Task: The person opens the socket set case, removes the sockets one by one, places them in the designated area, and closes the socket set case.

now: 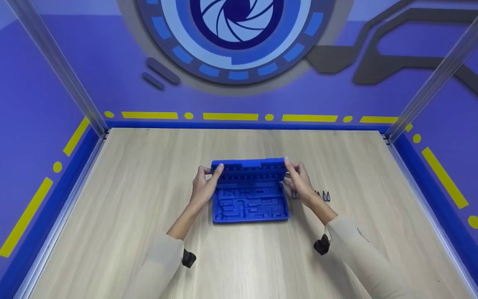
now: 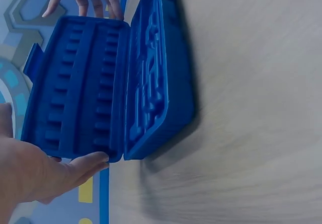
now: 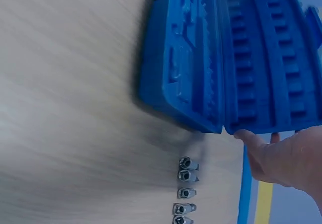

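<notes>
A blue plastic tool case (image 1: 250, 203) lies unfolded on the table, its lid (image 1: 249, 169) raised at the far side. Moulded recesses of several shapes fill the base, and rows of slots line the lid. My left hand (image 1: 204, 187) holds the lid's left end, thumb over its edge. At the other end my right hand (image 1: 300, 182) holds the lid, some fingers hidden behind it. In the right wrist view a fingertip of the right hand (image 3: 284, 156) sits at the lid's corner by the hinge. The left hand (image 2: 45, 173) has a finger along the lid's end in the left wrist view.
Several small metal bit sockets (image 3: 186, 193) stand in a row on the table (image 1: 139, 216), right of the case and partly behind the right hand and wrist in the head view. Blue-purple panels (image 1: 230, 104) enclose the table at the back and both sides.
</notes>
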Demonstrator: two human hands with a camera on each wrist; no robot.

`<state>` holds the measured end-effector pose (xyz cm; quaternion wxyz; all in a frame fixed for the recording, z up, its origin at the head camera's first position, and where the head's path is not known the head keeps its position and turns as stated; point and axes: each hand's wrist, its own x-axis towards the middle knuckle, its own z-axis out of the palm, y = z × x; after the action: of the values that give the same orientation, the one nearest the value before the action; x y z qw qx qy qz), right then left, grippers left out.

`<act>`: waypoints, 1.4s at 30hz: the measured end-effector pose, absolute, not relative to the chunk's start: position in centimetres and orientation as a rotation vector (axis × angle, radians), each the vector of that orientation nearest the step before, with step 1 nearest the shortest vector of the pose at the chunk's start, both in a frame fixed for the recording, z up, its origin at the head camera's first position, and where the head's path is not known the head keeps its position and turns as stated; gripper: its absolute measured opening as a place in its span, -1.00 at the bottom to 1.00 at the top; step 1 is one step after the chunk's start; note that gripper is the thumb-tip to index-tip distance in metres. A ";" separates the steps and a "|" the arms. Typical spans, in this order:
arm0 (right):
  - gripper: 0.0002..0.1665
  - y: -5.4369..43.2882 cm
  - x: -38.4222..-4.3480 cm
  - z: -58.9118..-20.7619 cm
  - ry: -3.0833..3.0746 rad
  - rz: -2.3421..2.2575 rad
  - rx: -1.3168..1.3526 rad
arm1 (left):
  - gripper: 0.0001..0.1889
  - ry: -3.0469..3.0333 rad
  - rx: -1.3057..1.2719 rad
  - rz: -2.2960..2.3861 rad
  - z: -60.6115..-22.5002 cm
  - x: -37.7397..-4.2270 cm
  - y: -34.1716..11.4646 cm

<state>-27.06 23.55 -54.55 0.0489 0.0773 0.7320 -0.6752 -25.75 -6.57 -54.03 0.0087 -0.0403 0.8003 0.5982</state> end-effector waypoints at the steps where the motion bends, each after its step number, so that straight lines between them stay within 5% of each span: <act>1: -0.44 23.6 -27.1 -54.6 2.215 -2.083 0.248 | -0.46 2.488 -0.136 1.889 -54.1 -25.8 -6.6; 8: -0.61 25.2 -26.4 -55.3 2.199 -2.032 0.081 | -0.57 2.345 0.000 1.978 -55.2 -25.9 -8.2; 20: -0.05 27.6 -24.4 -56.9 2.421 -1.331 -0.639 | 0.16 2.283 0.481 1.448 -57.2 -24.7 -11.9; 25: 0.19 26.8 -24.0 -57.5 2.629 -1.123 -0.762 | 0.23 2.375 0.552 1.278 -57.7 -25.2 -11.1; 33: 0.09 25.7 -24.2 -57.9 2.778 -0.993 -0.825 | 0.25 2.465 0.613 1.148 -58.0 -25.4 -10.6; 42: 0.29 23.0 -24.8 -58.2 2.837 -0.823 -0.958 | 0.28 2.493 0.716 0.992 -56.9 -26.2 -10.3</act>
<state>-24.82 23.05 -58.20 0.0179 -0.3085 0.9133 -0.2651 -26.23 -10.28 -56.89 0.1815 0.2536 0.8828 0.3514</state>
